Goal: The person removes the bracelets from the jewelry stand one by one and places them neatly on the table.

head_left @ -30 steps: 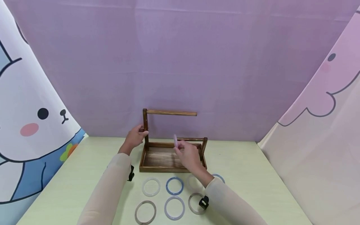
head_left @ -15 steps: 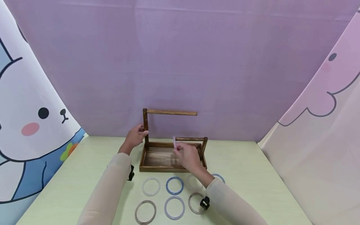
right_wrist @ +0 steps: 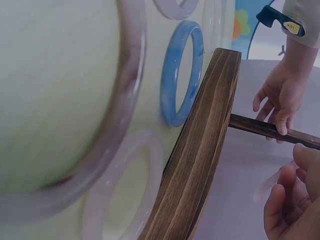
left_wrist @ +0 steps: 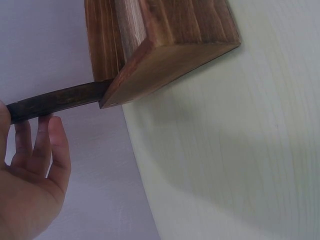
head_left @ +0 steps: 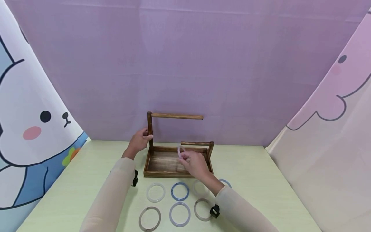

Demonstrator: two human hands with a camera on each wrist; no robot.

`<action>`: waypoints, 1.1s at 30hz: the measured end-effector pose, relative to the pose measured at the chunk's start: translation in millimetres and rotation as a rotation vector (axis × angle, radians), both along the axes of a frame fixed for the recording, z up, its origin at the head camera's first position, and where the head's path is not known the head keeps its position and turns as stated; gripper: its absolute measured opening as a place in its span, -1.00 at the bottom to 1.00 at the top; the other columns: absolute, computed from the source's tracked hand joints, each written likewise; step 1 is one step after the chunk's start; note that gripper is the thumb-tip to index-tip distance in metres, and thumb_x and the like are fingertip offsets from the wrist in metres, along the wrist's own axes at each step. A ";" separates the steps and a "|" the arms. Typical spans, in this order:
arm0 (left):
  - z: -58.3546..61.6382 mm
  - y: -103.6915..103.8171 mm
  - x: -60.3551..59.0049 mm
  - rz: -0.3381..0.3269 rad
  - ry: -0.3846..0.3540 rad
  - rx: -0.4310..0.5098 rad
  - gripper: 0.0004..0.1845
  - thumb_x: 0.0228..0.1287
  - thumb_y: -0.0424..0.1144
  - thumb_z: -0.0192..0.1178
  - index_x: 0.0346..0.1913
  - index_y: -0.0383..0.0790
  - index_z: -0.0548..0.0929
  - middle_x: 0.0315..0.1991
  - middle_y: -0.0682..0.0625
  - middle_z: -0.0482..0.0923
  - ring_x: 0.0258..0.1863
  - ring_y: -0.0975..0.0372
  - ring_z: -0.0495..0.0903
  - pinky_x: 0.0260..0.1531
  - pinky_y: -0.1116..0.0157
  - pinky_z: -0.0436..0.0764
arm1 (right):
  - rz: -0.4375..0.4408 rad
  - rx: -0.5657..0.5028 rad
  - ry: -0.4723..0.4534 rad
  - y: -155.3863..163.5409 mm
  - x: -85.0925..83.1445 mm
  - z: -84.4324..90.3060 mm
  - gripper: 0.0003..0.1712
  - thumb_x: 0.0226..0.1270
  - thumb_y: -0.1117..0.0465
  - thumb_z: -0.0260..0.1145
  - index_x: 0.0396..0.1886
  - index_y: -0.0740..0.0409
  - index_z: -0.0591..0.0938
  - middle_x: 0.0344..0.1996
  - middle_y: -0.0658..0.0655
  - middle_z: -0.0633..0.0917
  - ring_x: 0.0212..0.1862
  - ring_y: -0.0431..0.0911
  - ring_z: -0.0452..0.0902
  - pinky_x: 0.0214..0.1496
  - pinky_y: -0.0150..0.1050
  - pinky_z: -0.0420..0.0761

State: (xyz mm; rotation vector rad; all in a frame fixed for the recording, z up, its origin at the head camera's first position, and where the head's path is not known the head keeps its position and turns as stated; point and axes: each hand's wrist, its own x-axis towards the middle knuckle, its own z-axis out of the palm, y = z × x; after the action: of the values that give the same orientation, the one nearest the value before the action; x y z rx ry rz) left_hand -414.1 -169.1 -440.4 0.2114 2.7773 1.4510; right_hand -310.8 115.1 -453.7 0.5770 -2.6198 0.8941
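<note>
The right hand [head_left: 195, 162] was seen at the centre of the head view, its fingertips pinching a pale pink bangle [head_left: 181, 151]. Since the earlier frames the bangle had been lowered from beside the short rail [head_left: 195, 143] to over the wooden tray [head_left: 166, 174], so it had apparently not been threaded on. The left hand [head_left: 140, 140] was curled round the tall post [head_left: 149, 130], steadying the stand. Seven bangles, it seemed, lay below on the table [head_left: 255, 180].
</note>
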 end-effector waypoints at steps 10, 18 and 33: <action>-3.9 -2.2 -4.3 -0.003 -0.009 -0.004 -0.42 0.62 -0.10 0.01 0.55 -0.21 0.22 0.45 -0.29 0.36 0.33 -0.18 0.49 0.01 0.01 0.72 | 0.002 0.119 0.021 11.4 5.4 2.1 -0.76 0.36 -0.06 0.42 -0.09 -0.12 0.83 -0.31 0.01 0.77 -0.51 -0.30 0.42 -0.55 -0.46 0.40; -4.4 -1.7 -5.1 -0.007 -0.014 0.004 -0.41 0.63 -0.08 0.01 0.57 -0.20 0.20 0.46 -0.29 0.34 0.35 -0.19 0.47 0.05 -0.01 0.71 | 0.021 0.157 0.116 24.1 9.5 -5.0 -0.68 0.34 0.00 0.45 0.03 -0.04 0.81 -0.14 0.11 0.82 -0.26 -0.09 0.70 -0.28 -0.25 0.64; -3.0 -0.7 -3.9 -0.007 -0.023 0.003 -0.38 0.63 -0.07 0.00 0.59 -0.18 0.16 0.47 -0.28 0.32 0.35 -0.17 0.47 0.05 -0.02 0.70 | 0.050 0.186 0.115 50.6 22.8 -13.7 -0.74 0.27 0.07 0.50 -0.06 0.00 0.84 -0.52 -0.11 0.71 -0.48 -0.33 0.32 -0.44 -0.45 0.34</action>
State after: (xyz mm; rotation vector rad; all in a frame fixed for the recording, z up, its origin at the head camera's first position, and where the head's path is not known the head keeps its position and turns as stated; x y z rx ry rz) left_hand -417.9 -169.8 -443.4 0.2019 2.7535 1.4472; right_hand -288.0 165.7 -467.5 0.7220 -2.6099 0.6157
